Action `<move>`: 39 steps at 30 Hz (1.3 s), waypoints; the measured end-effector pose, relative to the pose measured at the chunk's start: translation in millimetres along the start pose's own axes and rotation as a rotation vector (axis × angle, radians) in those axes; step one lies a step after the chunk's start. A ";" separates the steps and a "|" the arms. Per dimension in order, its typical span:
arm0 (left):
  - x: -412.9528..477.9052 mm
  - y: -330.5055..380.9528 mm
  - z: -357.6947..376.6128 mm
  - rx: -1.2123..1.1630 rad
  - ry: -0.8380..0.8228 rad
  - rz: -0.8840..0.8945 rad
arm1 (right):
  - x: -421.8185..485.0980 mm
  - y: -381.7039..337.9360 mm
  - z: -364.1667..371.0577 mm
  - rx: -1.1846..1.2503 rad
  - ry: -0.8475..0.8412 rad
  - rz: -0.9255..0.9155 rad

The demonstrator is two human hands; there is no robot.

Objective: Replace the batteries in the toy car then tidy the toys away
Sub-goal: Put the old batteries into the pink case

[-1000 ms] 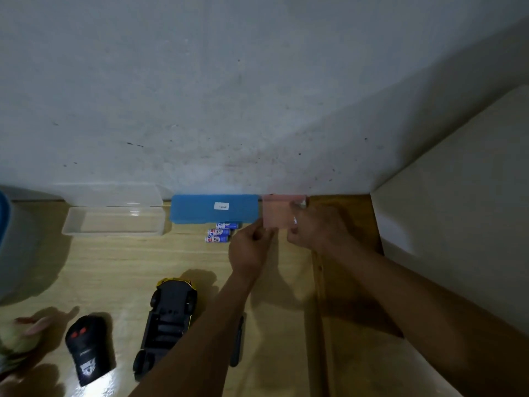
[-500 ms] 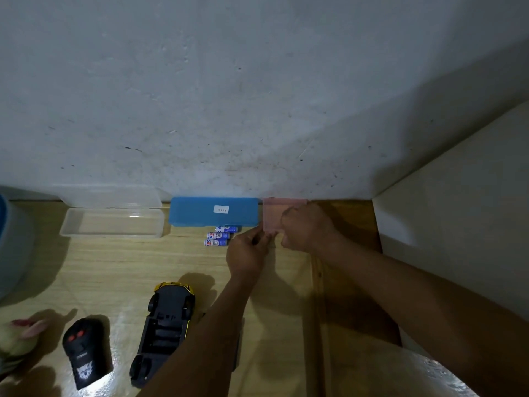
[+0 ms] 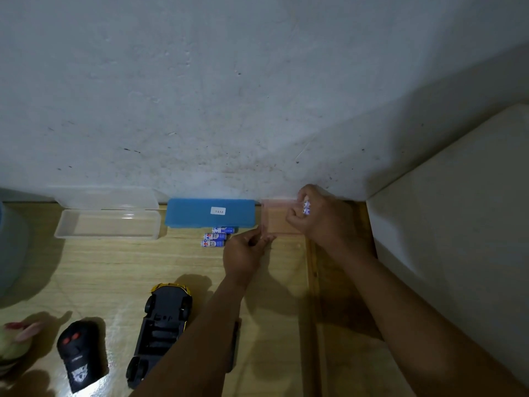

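A yellow and black toy car (image 3: 161, 330) lies upside down on the wooden floor, its battery bay exposed. Three blue batteries (image 3: 215, 237) lie by the blue box (image 3: 210, 213). Against the wall sits a small pink translucent box (image 3: 279, 217). My left hand (image 3: 246, 252) pinches its near left corner. My right hand (image 3: 320, 216) is over the box's right side and grips batteries (image 3: 307, 208) with blue and white labels. A black remote control (image 3: 78, 355) lies left of the car. A dark flat piece (image 3: 233, 345), partly hidden by my left forearm, lies right of the car.
An open clear plastic case (image 3: 107, 223) lies at the left by the grey wall. A plush toy (image 3: 14, 339) sits at the far left edge. A pale cabinet side (image 3: 458, 224) rises on the right, past a wooden strip (image 3: 313, 282).
The pink box went down from my hands onto the floor by the wall. My right hand has lifted batteries out above it. My left hand stayed at the box's left corner.
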State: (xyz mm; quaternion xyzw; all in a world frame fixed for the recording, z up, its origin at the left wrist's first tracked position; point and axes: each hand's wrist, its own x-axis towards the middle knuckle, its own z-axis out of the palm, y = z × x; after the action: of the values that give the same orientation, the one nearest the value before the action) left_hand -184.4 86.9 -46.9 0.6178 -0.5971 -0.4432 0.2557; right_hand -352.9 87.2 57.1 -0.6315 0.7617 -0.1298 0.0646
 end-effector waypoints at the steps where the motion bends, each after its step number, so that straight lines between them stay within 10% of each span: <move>1: 0.1 -0.3 0.4 -0.008 -0.003 -0.002 | -1.7 0.0 0.7 0.043 0.038 0.069; 11: -0.3 -1.9 1.7 -0.055 -0.031 -0.031 | 1.1 -20.8 25.7 0.708 0.068 0.612; 20: -0.3 3.3 0.7 -0.061 -0.038 -0.040 | 12.4 -22.3 40.0 0.272 -0.473 0.152; 32: -1.9 3.4 0.3 -0.081 -0.037 -0.033 | -2.1 -10.8 42.2 0.302 -0.470 0.170; 39: -1.7 2.1 1.8 -0.088 -0.030 -0.038 | -30.8 -4.1 20.6 0.364 -0.110 0.172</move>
State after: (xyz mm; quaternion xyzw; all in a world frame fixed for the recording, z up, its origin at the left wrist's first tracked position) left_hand -186.8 88.6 -45.5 0.6106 -0.5688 -0.4829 0.2653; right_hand -337.6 114.2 36.5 -0.5482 0.7722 -0.2245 0.2299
